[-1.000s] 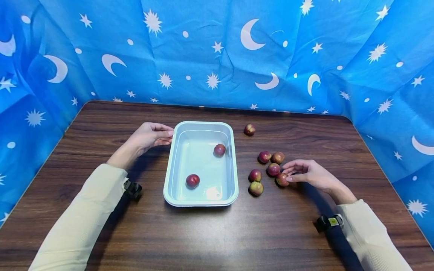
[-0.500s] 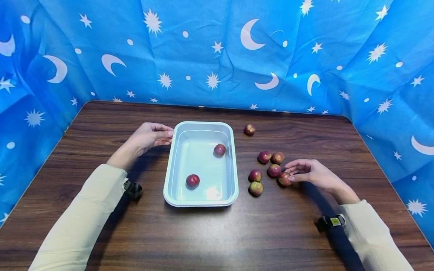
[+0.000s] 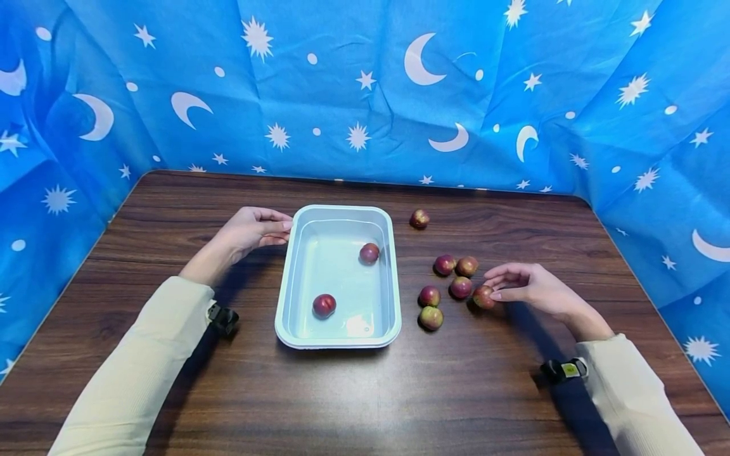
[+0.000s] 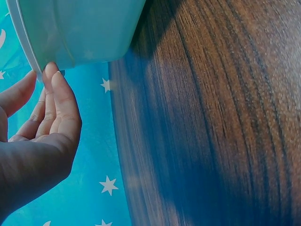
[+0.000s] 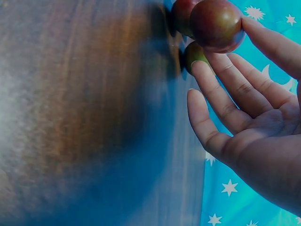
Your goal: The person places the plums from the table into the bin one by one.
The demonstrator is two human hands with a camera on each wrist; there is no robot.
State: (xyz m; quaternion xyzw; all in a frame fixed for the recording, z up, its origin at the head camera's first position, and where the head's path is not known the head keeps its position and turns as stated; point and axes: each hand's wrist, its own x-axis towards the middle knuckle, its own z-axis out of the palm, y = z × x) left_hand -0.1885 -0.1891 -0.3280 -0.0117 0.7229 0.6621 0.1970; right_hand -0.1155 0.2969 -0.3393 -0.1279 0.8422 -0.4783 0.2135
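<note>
Head view: the left hand has a pinch grip on the left rim of a pale rectangular tray, towards its far corner. Tray's sitting on the dark wood counter with two reddish fruits inside, one by the right wall, one nearer the front left. Over right, well apart from the tray, the right hand has the held fruit at its fingertips. Just left of that are five loose fruits, plus a lone fruit further back.

Left wrist view: grip's nearly closed, thumb and fingertips either side of the tray's rim.

Right wrist view: grip's spread just enough to fit the held fruit, thumb one side, fingertips the other, little finger clear of it. Pretty murky here, so I can't swear whether that fruit's off the counter.
</note>
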